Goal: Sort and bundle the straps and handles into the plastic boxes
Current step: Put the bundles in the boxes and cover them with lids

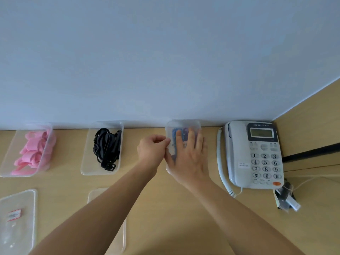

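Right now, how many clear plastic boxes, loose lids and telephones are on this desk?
Clear plastic boxes: 3 (pink-strap box, black-strap box, blue-strap box)
Loose lids lying flat: 2 (labelled lid, plain lid, partly hidden by an arm)
Telephones: 1 (corded telephone)
Total: 6

Single head-worn wide-angle view, close above the tabletop (158, 208), looking forward and down; wall (165, 52) fills upper half of frame, tabletop the lower.
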Action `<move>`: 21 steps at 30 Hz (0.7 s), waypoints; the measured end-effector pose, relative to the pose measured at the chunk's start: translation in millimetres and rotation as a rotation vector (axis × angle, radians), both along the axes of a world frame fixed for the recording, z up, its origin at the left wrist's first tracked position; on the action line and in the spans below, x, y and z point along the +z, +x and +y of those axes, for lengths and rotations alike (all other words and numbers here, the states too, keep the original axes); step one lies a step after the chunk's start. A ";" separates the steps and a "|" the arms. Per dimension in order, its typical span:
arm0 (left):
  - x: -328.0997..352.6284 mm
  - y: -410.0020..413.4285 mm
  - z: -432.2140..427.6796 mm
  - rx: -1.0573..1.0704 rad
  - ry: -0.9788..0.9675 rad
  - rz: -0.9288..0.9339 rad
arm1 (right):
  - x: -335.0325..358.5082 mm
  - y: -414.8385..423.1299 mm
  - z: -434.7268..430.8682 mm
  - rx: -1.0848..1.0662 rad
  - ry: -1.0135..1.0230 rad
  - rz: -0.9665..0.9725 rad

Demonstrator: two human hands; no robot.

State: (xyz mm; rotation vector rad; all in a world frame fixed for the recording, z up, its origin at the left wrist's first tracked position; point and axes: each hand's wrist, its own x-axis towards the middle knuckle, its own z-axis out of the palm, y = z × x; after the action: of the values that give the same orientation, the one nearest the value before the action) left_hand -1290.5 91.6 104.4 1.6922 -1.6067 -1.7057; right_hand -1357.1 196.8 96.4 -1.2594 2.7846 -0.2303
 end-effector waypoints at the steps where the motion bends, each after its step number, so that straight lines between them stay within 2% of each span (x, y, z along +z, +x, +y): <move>1: -1.3 -0.6 -1.0 -0.013 -0.024 -0.018 | -2.2 2.1 0.5 0.000 0.011 -0.009; 10: -4.5 -3.0 -2.5 -0.048 -0.054 -0.033 | -3.3 4.1 0.6 0.021 0.093 -0.043; 17: -2.3 12.7 -8.4 -0.223 -0.008 -0.083 | -3.1 22.2 12.5 0.011 0.127 -0.059; 21: 1.7 20.9 -6.7 -0.203 0.067 -0.063 | -4.3 32.8 14.9 -0.007 0.128 -0.035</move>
State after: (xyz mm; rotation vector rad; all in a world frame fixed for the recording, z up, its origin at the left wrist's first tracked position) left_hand -1269.6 84.9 106.1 1.6791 -1.8248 -1.8351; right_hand -1324.4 211.6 92.2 -1.2042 2.7267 -0.0727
